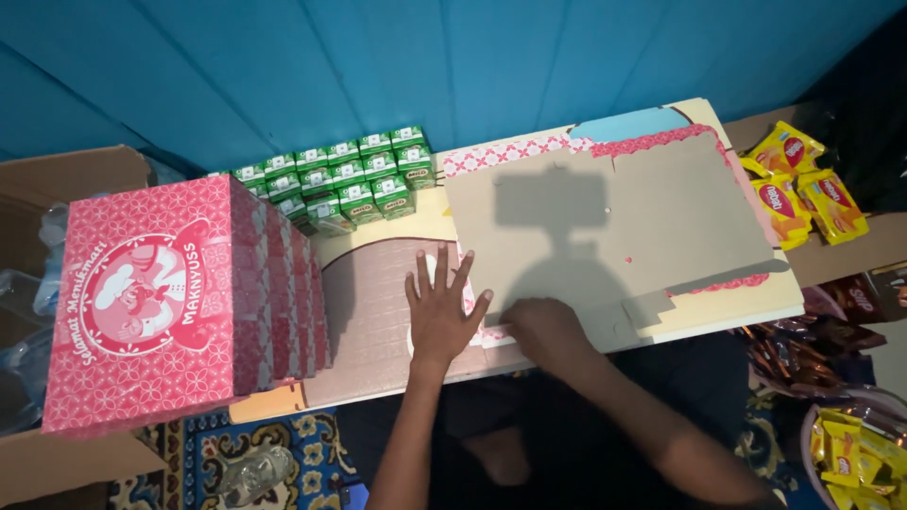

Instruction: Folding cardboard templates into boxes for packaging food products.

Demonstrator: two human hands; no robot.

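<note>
Brown flat cardboard sheet [605, 236] on the board, left hand [440, 312] spread flat beside its near-left corner, right hand [548, 331] curled on its near edge, grip unclear.

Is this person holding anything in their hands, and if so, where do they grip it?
Right hand grips the flat cardboard sheet at its near edge; left hand lies flat, holding nothing.

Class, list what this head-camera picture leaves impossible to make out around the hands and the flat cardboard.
- Right hand: fingers in deep shadow; grip on the flat cardboard sheet unclear.
- Stack of pink boxes: the front one hides the rest; count uncertain.
- Green drink cartons: back rows partly hidden behind the stack.
- Yellow snack packets: cut off by the right edge.
</note>
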